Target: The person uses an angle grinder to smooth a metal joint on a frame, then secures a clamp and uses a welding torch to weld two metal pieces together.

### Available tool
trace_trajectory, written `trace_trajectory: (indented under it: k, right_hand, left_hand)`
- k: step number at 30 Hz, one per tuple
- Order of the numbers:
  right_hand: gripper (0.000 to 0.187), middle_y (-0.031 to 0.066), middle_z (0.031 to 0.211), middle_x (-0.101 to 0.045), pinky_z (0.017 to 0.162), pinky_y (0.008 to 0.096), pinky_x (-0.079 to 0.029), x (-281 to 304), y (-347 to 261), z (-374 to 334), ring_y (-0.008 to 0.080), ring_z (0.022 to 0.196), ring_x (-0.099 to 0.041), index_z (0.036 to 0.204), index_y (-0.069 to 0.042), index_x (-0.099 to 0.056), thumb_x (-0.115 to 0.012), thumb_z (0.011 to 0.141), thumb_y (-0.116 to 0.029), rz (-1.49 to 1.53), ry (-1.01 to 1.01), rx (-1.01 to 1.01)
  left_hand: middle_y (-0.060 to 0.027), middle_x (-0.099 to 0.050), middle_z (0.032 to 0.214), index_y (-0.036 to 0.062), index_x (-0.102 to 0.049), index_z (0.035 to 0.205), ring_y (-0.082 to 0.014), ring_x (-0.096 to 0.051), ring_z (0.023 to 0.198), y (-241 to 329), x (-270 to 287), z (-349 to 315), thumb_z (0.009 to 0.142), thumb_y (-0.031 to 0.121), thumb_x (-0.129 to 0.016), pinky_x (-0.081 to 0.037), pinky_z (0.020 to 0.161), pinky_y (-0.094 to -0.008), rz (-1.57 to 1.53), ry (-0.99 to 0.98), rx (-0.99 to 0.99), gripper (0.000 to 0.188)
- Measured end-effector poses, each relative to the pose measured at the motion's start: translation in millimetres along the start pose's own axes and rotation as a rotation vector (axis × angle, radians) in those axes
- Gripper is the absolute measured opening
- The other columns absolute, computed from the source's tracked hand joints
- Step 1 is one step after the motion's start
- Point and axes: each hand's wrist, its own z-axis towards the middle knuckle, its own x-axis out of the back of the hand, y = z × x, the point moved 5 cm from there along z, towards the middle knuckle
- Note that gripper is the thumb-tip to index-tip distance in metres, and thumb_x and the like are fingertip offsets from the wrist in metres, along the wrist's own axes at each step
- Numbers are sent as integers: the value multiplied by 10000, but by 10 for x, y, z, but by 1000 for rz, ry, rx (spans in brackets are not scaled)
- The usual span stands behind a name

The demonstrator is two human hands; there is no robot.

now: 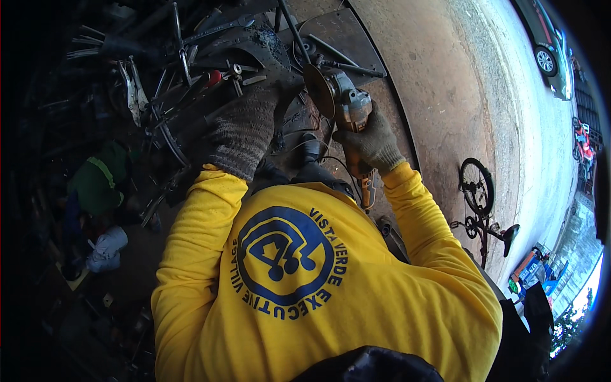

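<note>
My right hand point(375, 141), in a knit work glove, is wrapped round the body of an angle grinder point(354, 107). The grinder's brown disc point(319, 91) faces left, close to a metal rod point(293, 32) that stands over the bench. My left hand point(245, 130), also in a grey knit glove, rests at the near edge of the dark workbench point(347, 38), left of the disc. Its fingers are lost in shadow, so what they hold, if anything, does not show. A power cord point(337, 162) runs down from near the grinder past my legs.
A combination wrench point(219, 28), locking pliers point(132, 92) and other tools crowd the bench on the left. A person in green point(98, 178) is low at the far left. On the right are a bicycle point(480, 204) and a parked car point(547, 54) on the pavement.
</note>
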Motion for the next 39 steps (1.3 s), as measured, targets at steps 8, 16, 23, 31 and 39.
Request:
trace_trajectory:
  k: [8, 16, 23, 31, 39]
  right_hand:
    - [848, 184, 1266, -681, 1010, 424, -528, -7, -66, -22, 325, 1166, -677, 1387, -59, -518, -932, 689, -303, -7, 8, 1]
    - [858, 188, 1267, -679, 1014, 430, -521, -18, -37, 6, 338, 1166, -671, 1397, -57, -512, -928, 687, -298, 1, 17, 35]
    - [874, 190, 1264, -682, 1016, 428, -518, -10, -60, 13, 336, 1167, -671, 1407, -48, -506, -930, 682, -286, -14, 13, 23]
    - [871, 188, 1256, -690, 1005, 429, -528, -10, -66, 11, 329, 1159, -683, 1393, -41, -518, -938, 672, -290, 2, 16, 22]
    - [873, 189, 1256, -691, 992, 427, -538, 16, 79, -60, 333, 1142, -691, 1403, -56, -518, -931, 676, -307, 6, 16, -11]
  left_hand:
    - [-179, -703, 1214, 110, -680, 1264, -371, -684, 1102, -4, -1, -15, 1036, 257, -504, -551, 949, -506, -5, 3, 2, 323]
    - [-185, -707, 1213, 111, -680, 1277, -379, -696, 1065, -11, -37, -11, 1040, 256, -502, -560, 931, -506, 31, 46, -13, 330]
    - [-173, -704, 1234, 124, -676, 1290, -368, -691, 1099, -97, -183, 4, 1031, 237, -507, -560, 939, -499, 35, 38, -13, 329]
    - [-168, -701, 1240, 127, -675, 1291, -372, -691, 1095, -52, -68, 9, 1032, 239, -500, -555, 942, -507, -38, 32, -29, 332]
    - [-169, -661, 1333, 121, -633, 1363, -342, -652, 1195, 0, -12, -14, 1044, 266, -487, -525, 1018, -500, 18, -43, -3, 379]
